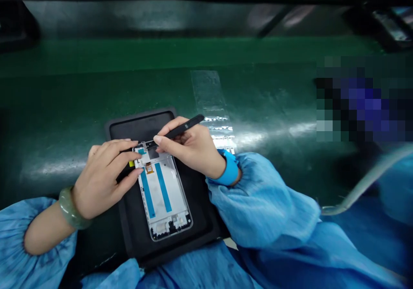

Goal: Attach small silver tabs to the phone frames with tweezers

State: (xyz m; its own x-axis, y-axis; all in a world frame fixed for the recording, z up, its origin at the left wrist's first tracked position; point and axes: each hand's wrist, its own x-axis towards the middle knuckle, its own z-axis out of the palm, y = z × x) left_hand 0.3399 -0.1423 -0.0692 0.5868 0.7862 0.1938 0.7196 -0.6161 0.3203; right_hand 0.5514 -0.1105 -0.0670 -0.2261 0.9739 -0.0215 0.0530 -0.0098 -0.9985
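A phone frame with two blue adhesive strips lies in a black tray, tilted slightly. My left hand grips the upper left edge of the frame between thumb and fingers. A pair of black tweezers is held like a pen in my right hand. Their tips are at the top part of the frame, partly hidden by my fingers. Near the frame's upper middle shows a small orange flex cable. A small yellow tab sticks out by my left fingertips.
Behind the tray, a clear plastic strip sheet with small die-cut pieces lies on the green work surface. A pale cable or hose curves at the right. Dark equipment stands at the far left.
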